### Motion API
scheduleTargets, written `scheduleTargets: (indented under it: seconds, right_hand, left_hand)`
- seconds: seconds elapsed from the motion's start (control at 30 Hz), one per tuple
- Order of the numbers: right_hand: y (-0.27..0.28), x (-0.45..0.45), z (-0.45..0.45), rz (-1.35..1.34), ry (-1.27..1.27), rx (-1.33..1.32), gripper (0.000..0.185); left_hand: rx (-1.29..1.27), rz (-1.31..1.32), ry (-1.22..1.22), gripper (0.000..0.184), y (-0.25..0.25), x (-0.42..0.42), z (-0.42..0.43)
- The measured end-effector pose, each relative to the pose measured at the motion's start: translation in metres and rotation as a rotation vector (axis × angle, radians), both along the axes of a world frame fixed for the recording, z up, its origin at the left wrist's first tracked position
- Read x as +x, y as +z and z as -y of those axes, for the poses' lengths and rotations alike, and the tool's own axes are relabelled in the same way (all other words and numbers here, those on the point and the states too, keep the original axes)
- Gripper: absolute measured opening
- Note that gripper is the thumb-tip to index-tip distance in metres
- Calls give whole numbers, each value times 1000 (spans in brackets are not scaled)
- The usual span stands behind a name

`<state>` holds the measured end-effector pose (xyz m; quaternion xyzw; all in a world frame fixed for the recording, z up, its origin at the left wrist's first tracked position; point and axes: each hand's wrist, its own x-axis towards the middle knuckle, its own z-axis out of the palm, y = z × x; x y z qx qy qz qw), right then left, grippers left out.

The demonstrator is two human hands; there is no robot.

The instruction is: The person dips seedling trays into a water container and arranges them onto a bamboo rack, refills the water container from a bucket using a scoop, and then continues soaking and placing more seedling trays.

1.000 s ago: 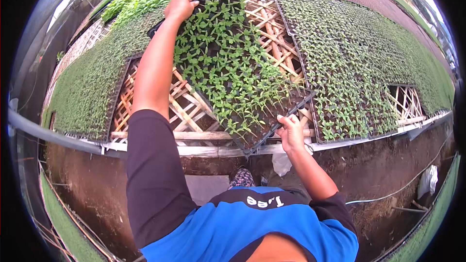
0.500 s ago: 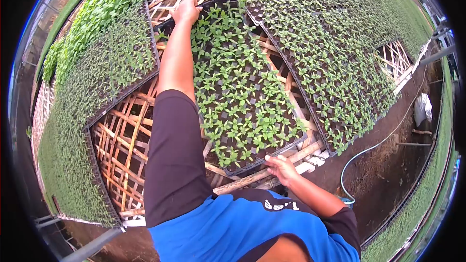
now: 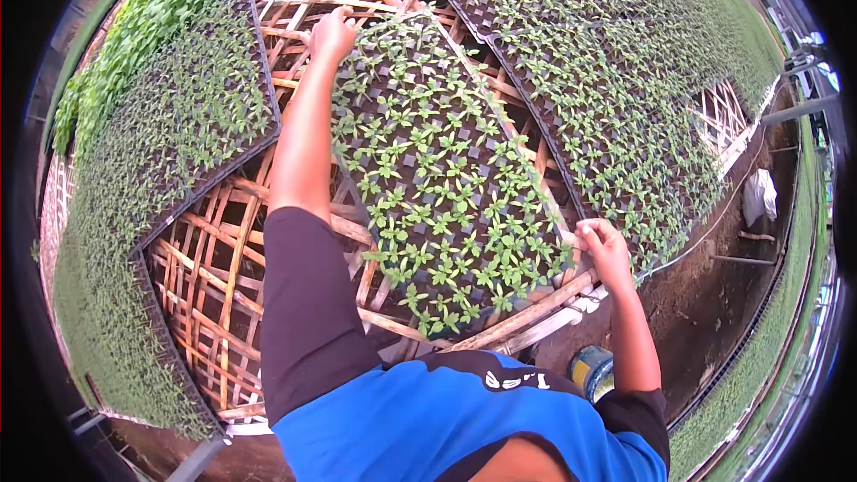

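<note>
A black seedling tray (image 3: 420, 161) full of young green plants lies in front of me on a bamboo lattice. My left hand (image 3: 332, 34) reaches over to its far left corner, with bent fingers closed at the rim. My right hand (image 3: 605, 250) is beside the near right corner, its fingers curled inward and thumb close to the forefinger. The fingertips are very near the tray's edge, and whether they touch it cannot be made out. Both hands are low over the lattice (image 3: 214, 277).
More seedling trays stand close on the right (image 3: 589, 116) and left (image 3: 170, 134), with taller leafy plants (image 3: 170, 9) beyond the left ones. A bamboo pole (image 3: 527, 311) runs along the bench front. Below are a bucket (image 3: 591, 368) and a white bag (image 3: 760, 196).
My right hand has moved from the near edge rightward and up to the corner, and its fingers have curled. The tray's far edge has come nearer, baring more lattice behind it.
</note>
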<state>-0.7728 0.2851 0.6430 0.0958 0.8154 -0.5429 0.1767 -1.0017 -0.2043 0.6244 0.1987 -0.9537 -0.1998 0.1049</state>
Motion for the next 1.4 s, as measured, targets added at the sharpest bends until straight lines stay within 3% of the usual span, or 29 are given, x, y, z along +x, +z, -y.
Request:
scheduleTargets:
  seconds: [0.1, 0.17, 0.23, 0.3, 0.37, 0.43, 0.5, 0.57, 0.63, 0.7, 0.83, 0.93, 1.1, 1.4]
  right_hand:
    - [-2, -53, 39, -53, 83, 46, 17]
    - [-30, -92, 57, -111, 136, 118, 18]
    - [-60, -126, 69, -224, 205, 295, 21]
    - [-71, -143, 84, -193, 268, 393, 19]
    - [-90, -157, 90, 70, 329, 112, 16]
    - [-65, -146, 104, 226, 241, -59, 12]
    - [-71, -149, 102, 182, 317, -23, 15]
    - [-86, -149, 104, 152, 261, -298, 25]
    - [-74, -139, 111, -155, 328, -196, 27]
    - [-41, -121, 126, -371, 292, 55, 25]
    - [-25, -118, 148, -785, 314, 11, 21]
    - [-9, -142, 168, -788, 292, 40, 20]
    - [-13, -233, 244, -866, 265, 50, 19]
    - [-42, -392, 408, -880, 305, 323, 25]
  left_hand:
    - [67, -401, -183, 22, 13, 85, -10]
    - [272, -447, -116, 18, 24, 157, -30]
    - [418, -451, 24, 16, -5, 217, -33]
    - [443, -420, 107, 20, -74, 264, -27]
    - [902, -182, 283, 24, -69, 297, -60]
    - [1307, -207, 402, 26, -76, 306, -86]
    - [1375, -240, 427, 27, -49, 302, -113]
    - [1243, -355, 405, 26, -66, 294, -121]
    - [937, -395, 420, 25, -116, 285, -113]
    - [514, -506, 389, 27, -68, 280, -130]
    - [415, -603, 285, 23, -26, 259, -129]
    - [444, -647, 293, 25, -22, 231, -98]
    - [209, -671, 255, 23, -2, 150, -19]
    - [-94, -538, 404, 22, -48, -8, 147]
